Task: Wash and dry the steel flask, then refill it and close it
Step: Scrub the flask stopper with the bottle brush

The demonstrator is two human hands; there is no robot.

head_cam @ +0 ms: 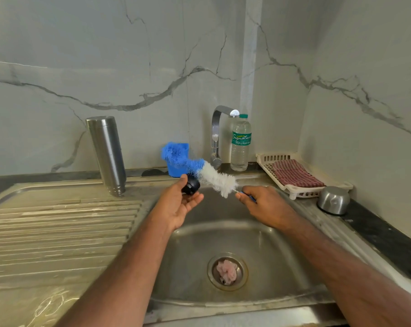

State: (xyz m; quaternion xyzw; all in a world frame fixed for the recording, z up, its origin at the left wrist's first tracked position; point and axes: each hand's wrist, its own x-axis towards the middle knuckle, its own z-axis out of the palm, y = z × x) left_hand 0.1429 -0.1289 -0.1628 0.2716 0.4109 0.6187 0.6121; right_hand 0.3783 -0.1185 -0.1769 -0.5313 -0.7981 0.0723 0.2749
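At nine o'clock I see the ribbed drainboard (pixel 58 232), a wide flat run up to the basin's left lip. On its far edge, near ten o'clock, the steel flask (pixel 106 154) stands upside down, mouth on the metal, leaning slightly; its body is brushed and plain, with a threaded neck at the bottom. It stands well apart from both hands.

Moving toward centre, my left hand (pixel 179 205) hovers over the far left rim of the sink (pixel 282 267), palm up. Thumb and fingertips pinch a small black cap (pixel 191 185); the other fingers lie loosely open. Behind it, at twelve o'clock, a blue cup (pixel 176 166) sits by the wall.

A bottle brush (pixel 215 177), blue bristles at the tip and white nearer the handle, slants across from the cup toward one o'clock, its bristles just beside the cap. My right hand (pixel 263 204) grips its thin handle, fingers curled round it.

The tap (pixel 217 133) and a clear water bottle (pixel 240 142) stand close together behind. The basin below both hands is open, with a pale scrap in the drain (pixel 227 270).

At two o'clock a white rack (pixel 294 190) holds a checked cloth (pixel 296 174); a steel bowl (pixel 333 200) sits upside down just beside it, near the counter's right wall.
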